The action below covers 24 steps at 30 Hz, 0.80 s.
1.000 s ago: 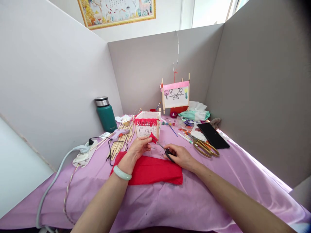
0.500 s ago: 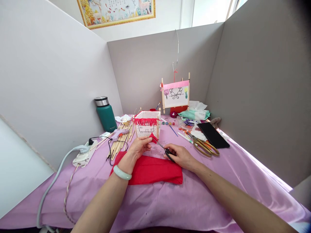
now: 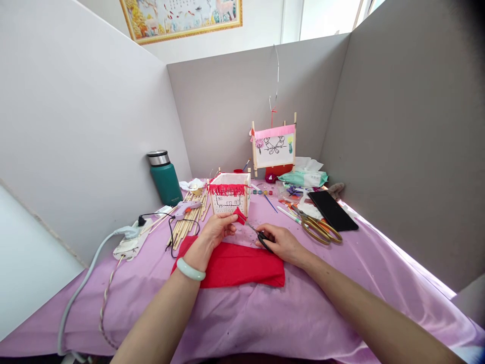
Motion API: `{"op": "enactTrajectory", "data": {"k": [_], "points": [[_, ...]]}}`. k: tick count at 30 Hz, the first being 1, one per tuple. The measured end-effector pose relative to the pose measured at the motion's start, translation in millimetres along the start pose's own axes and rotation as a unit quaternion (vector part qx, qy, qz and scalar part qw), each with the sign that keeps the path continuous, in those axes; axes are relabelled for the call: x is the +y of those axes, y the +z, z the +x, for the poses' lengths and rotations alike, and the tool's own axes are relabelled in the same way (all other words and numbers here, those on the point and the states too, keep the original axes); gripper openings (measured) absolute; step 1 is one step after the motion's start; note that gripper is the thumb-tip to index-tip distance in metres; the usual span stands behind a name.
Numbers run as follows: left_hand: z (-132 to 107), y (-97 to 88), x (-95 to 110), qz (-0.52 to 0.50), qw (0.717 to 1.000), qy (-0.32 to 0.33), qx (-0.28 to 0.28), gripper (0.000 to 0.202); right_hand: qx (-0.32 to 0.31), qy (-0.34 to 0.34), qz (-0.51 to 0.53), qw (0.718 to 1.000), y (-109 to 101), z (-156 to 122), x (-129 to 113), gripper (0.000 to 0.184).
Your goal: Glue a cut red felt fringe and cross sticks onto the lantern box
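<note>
From where I stand, the whole view has tipped only slightly since a moment ago, and the small black-handled scissors in the right hand seem to have edged barely nearer the red scrap.

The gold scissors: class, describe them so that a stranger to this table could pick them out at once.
Start at the lilac cloth, then look right of the person's right hand. The gold scissors lie there, alongside the black phone. Their gold loop handles set them apart from the small black-handled pair in that hand.
</note>
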<state>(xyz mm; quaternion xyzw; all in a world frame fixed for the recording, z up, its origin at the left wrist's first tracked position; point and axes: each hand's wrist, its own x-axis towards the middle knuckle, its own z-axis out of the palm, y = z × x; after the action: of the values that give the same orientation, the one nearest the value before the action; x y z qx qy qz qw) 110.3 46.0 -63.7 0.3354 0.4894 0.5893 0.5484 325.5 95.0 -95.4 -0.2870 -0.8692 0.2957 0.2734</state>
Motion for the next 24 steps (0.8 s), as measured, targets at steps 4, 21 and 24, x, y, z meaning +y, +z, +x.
{"op": "enactTrajectory", "data": {"k": [4,21,24], "points": [[0.2,0.5,0.2,0.002,1.0,0.001,0.0,0.011,0.001,-0.001,-0.003,1.0,-0.3,0.3,0.5,0.031],[-3.8,3.8,3.0,0.003,1.0,-0.009,0.009,0.004,0.004,-0.002,-0.012,1.0,-0.1,0.7,0.9,0.031],[-3.8,3.4,2.4,0.004,1.0,-0.009,0.007,0.005,0.008,-0.005,-0.016,1.0,0.1,0.5,1.2,0.033]]}}
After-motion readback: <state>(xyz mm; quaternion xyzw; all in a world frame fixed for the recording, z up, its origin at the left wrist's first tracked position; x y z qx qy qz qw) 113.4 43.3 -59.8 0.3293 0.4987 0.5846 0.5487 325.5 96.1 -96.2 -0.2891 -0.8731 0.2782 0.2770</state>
